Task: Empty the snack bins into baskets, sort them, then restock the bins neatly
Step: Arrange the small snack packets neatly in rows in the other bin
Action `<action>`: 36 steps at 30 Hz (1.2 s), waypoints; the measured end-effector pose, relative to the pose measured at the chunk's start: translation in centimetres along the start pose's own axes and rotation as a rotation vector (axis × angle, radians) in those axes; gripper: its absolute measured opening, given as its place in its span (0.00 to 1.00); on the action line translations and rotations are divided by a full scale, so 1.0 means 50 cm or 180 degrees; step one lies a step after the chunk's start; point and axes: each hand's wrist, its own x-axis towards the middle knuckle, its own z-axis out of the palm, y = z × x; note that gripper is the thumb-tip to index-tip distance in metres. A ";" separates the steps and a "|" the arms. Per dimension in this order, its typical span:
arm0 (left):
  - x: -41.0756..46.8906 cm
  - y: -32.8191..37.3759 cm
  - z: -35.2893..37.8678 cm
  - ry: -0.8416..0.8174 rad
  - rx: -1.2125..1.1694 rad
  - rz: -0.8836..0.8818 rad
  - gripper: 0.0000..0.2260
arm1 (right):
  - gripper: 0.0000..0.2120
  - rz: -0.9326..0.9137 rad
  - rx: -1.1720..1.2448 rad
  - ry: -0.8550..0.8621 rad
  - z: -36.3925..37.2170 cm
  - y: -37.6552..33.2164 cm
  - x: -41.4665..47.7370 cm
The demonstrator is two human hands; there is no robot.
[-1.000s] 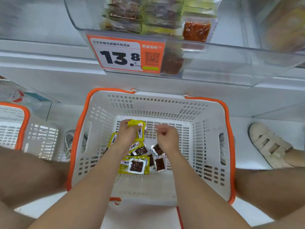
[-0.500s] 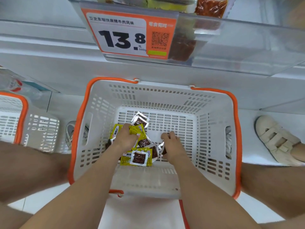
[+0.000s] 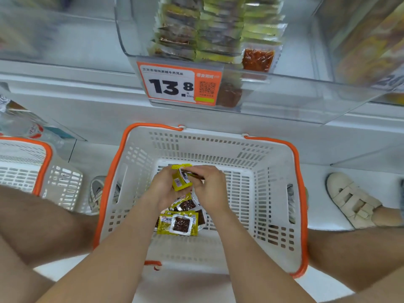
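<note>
The stack of packets [image 3: 181, 181], yellow and held on edge, sits between your two hands above the far part of the basket floor. Your left hand [image 3: 165, 190] cups it, fingers curled round its near side. Your right hand [image 3: 211, 189] closes on the other side, thumb and fingers pinching what looks like one dark-faced packet against the pile, though the exact contact is hidden.

Below your wrists the loose packets [image 3: 179, 223] lie overlapping on the floor of the white basket [image 3: 300, 193], some face up, some tilted.

To do this step well, square the edges in your left hand before adding another packet and turn every label the same way. Take only as many as that hand can hold flat; a thick pile will likely fan out and slip. Pick the loose ones from the top layer down.

Above, the clear bin [image 3: 295, 88] behind the price label [image 3: 172, 86] holds rows of packets standing on edge; match that order. A second basket [image 3: 42, 162] stands to the left, a shoe [image 3: 352, 202] to the right.
</note>
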 end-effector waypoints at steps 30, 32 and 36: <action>-0.186 0.120 0.073 -0.0501 -0.0665 0.0837 0.14 | 0.10 -0.0375 0.0070 0.0364 -0.088 -0.175 -0.052; -0.191 0.124 0.074 -0.0477 -0.0660 0.0792 0.15 | 0.10 -0.0209 -0.0019 0.0597 -0.099 -0.178 -0.044; -0.198 0.122 0.085 -0.0433 -0.0163 0.0857 0.17 | 0.19 0.0083 -0.0028 0.0606 -0.122 -0.192 -0.040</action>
